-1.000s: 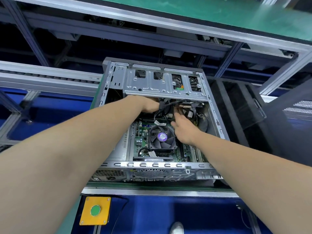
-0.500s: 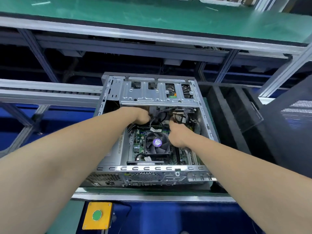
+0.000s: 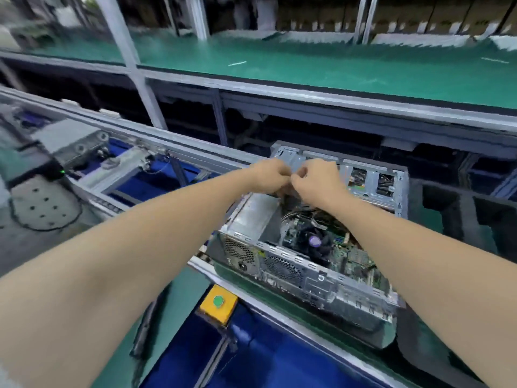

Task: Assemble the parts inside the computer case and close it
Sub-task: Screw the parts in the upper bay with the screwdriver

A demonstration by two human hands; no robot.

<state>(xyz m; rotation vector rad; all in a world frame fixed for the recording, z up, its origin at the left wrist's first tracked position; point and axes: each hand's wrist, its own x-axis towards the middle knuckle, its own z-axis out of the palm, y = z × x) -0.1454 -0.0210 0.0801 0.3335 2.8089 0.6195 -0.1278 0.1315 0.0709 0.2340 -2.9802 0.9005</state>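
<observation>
**A:** Steel, raw-edged all round: the computer case [image 3: 293, 261] lies open on the conveyor [image 3: 268, 299], its side not yet closed.

**B:** And the hands?

**A:** The left hand [image 3: 270, 176] and right hand [image 3: 316, 180] meet over the drive cage [image 3: 372, 183], fingers curled. It's too blurred to tell whether they pinch anything.

**B:** What's the risk?

**A:** Loose cables [image 3: 302, 214] lie near the fan [image 3: 314, 242]. Left slack, they could foul the blades or get trapped at closing. A hard tug might unseat a connector.
</observation>
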